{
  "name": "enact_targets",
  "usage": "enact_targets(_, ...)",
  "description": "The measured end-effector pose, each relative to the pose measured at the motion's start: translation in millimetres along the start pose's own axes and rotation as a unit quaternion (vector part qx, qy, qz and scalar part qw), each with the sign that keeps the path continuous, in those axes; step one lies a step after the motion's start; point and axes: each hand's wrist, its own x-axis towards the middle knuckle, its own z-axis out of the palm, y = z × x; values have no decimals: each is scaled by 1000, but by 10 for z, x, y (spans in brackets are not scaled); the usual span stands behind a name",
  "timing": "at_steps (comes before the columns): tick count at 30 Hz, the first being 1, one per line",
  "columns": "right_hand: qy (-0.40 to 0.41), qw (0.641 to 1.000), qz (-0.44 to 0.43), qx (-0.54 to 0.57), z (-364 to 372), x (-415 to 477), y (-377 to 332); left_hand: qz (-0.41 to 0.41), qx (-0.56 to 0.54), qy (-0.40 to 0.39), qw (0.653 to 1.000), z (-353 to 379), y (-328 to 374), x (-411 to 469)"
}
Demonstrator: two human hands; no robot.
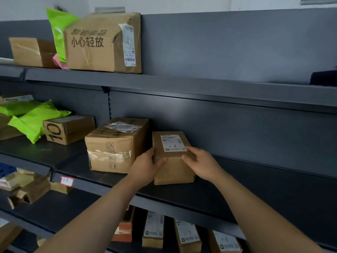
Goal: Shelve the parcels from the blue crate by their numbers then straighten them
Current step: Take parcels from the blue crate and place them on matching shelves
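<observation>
The dark grey metal shelving unit (237,52) fills the whole frame in several tiers. On its middle shelf (255,179), at centre frame, sits the large brown cardboard box with clear tape across its front (111,145); just right of it stands the smaller brown cardboard parcel with a white label on top (173,157), its front face near the shelf's front edge. The label carries a handwritten mark that looks like "1-6" seen upside down, and a pink paper tag on the shelf lip (67,180) at lower left seems to read the same, which would explain why the parcel is set on this tier.

Both hands grasp this parcel: the left hand (145,168) wraps its left front corner, the right hand (202,165) lies over its right top edge with fingers on the front face. Holding it from both sides suits squaring it against its neighbour (a narrow gap separates the two boxes), so the step looks like straightening.

The blue crate cannot be identified with confidence; only a blue scrap shows at the left edge. Parcels on the lowest tier are cut off by the frame, and their label numbers are too blurred to read.
</observation>
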Motion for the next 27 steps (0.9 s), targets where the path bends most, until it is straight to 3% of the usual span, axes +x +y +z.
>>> enact_targets(12,59,997,30,-41,166,-102,-256,34,29,-43,998,-68,-281,134)
enact_targets(19,134,976,52,-166,87,-439,-301,192,181,56,963,-153,-94,-21)
enact_targets(27,159,928,143,-304,-182,-1492,-250,318,188,-19,929,291,412,-463)
